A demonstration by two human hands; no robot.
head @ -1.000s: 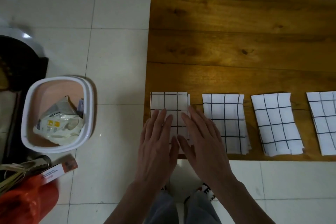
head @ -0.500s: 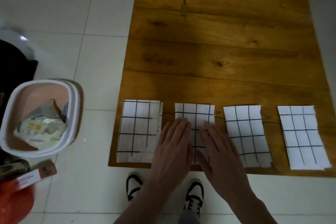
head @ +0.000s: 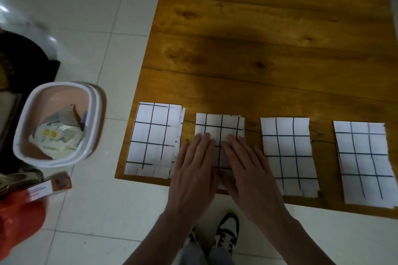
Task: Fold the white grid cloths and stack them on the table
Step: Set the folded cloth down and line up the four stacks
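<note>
Several folded white grid cloths lie in a row along the near edge of the wooden table (head: 258,49). The leftmost cloth (head: 154,137) lies at the table's near left corner. On the second cloth (head: 219,123) rest both my hands, flat, fingers straight. My left hand (head: 195,170) covers its left half and my right hand (head: 245,170) its right half. A third cloth (head: 288,155) and a fourth cloth (head: 364,161) lie untouched to the right.
A white bin (head: 58,122) with crumpled packaging stands on the tiled floor left of the table. An orange bag (head: 19,221) and a small box (head: 48,185) lie at the lower left. My shoes (head: 226,232) stand just below the table edge.
My hands moved from the leftmost cloth to the second one and now press on it. The view shifted so more of the table shows.
</note>
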